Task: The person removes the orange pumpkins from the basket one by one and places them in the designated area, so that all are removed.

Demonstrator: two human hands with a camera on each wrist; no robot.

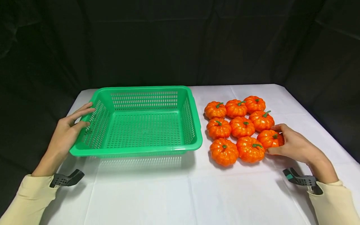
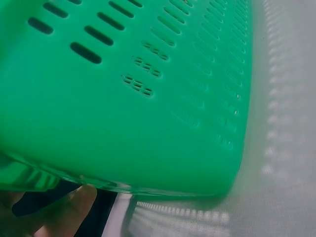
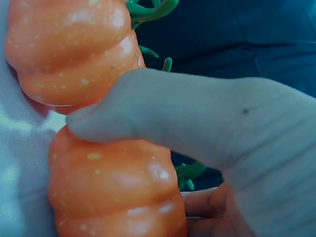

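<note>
A green slotted plastic basket (image 1: 140, 150) stands at the left of the white-covered table. My left hand (image 1: 64, 128) rests at its left rim, fingers and thumb reaching over the edge; the left wrist view shows the thumb (image 2: 81, 202) right at the rim. On the right, my right hand (image 1: 298, 145) holds a small orange pumpkin (image 1: 268, 139) with a green stem, at the near right corner of a group. The thumb (image 3: 113, 116) lies along its near side, close to a neighbouring pumpkin (image 3: 74, 59); the other fingers go round the far side, partly hidden.
Several more orange pumpkins (image 1: 242, 127) sit in close rows to the right of the basket. A white cloth (image 1: 157, 193) covers the table, and dark drapes (image 1: 180, 43) hang behind and at both sides. A black strap (image 1: 303, 180) circles each wrist.
</note>
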